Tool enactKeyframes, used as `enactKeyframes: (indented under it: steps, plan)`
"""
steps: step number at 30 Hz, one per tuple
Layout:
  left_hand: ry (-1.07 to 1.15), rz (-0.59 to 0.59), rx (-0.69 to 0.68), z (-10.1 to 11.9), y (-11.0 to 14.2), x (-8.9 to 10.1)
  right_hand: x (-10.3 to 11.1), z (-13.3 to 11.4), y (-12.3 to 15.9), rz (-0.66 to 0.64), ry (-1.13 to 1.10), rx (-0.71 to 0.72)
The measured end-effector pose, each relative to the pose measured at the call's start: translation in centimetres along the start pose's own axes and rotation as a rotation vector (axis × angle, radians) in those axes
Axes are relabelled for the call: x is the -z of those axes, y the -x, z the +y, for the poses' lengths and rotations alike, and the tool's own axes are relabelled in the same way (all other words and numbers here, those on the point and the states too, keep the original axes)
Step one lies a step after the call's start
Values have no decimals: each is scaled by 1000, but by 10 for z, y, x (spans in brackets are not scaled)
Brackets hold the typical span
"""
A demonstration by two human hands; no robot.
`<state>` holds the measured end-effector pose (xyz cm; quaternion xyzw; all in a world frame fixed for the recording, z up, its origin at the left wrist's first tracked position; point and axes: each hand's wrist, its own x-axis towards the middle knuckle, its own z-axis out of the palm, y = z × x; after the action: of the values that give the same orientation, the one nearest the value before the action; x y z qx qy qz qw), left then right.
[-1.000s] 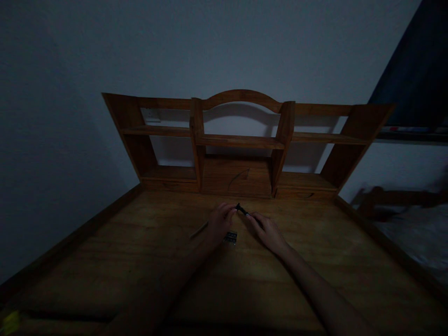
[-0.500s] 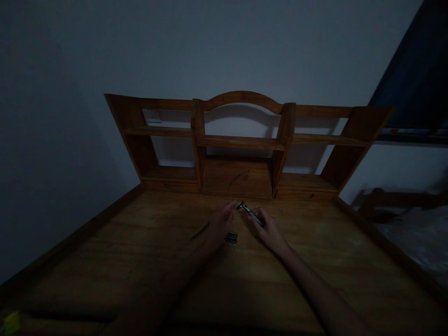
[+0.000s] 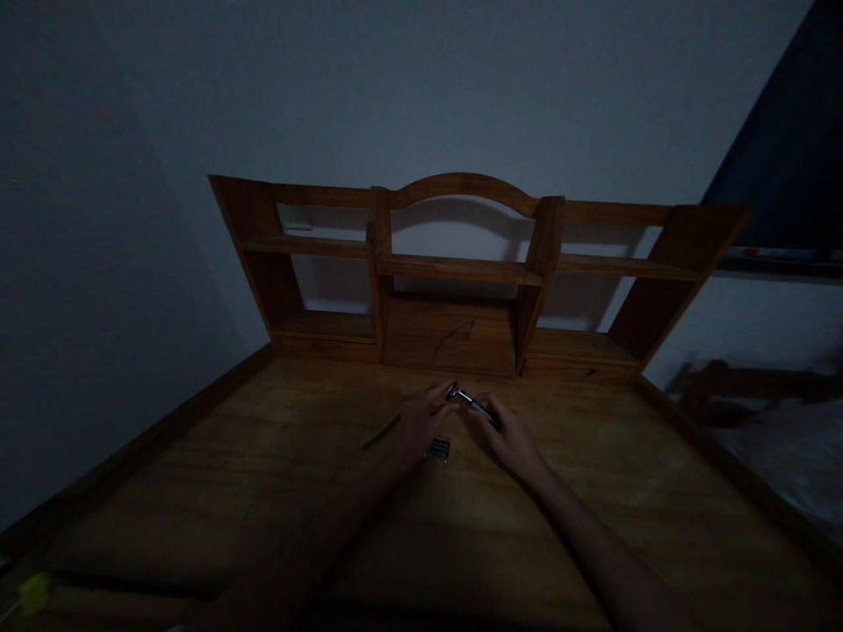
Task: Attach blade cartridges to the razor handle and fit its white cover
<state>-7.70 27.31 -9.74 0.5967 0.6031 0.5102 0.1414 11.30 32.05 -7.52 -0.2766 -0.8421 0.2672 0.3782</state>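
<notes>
My right hand (image 3: pixel 508 432) is closed round the dark handle of a razor (image 3: pixel 469 399), which slants up to the left with a shiny neck. At its upper end the razor's small dark head meets the fingertips of my left hand (image 3: pixel 421 420), which are closed about it; the exact grip is hard to see in the dim light. Below my left wrist a small black rack of what look like razor cartridges (image 3: pixel 438 448) lies on the wooden desk (image 3: pixel 566 527). A thin stick-like thing (image 3: pixel 380 432) lies left of my left hand, partly hidden by it.
Along the desk's back edge stands a wooden shelf unit (image 3: pixel 461 268) with open compartments and low drawer fronts. Raised wooden edges border the desk left and right. Something yellow (image 3: pixel 34 594) shows at the lower left corner. A wall rises behind.
My left fingers have come from just beside the razor's head to closing about it. My right hand keeps its hold on the handle. The view has shifted slightly.
</notes>
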Motion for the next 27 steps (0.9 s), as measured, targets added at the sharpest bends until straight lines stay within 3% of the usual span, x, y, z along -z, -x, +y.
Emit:
enactKeyframes:
  steps: [14,20,27]
  plan:
    - [-221,15,-163,2,0,6,3,-1,-3,-59,-71,3]
    - [-344,-118,-279,3,1,10,9,-1,-4,-111,-105,-22]
    - [-411,-170,-345,12,4,18,13,-4,-4,-137,-143,-21]
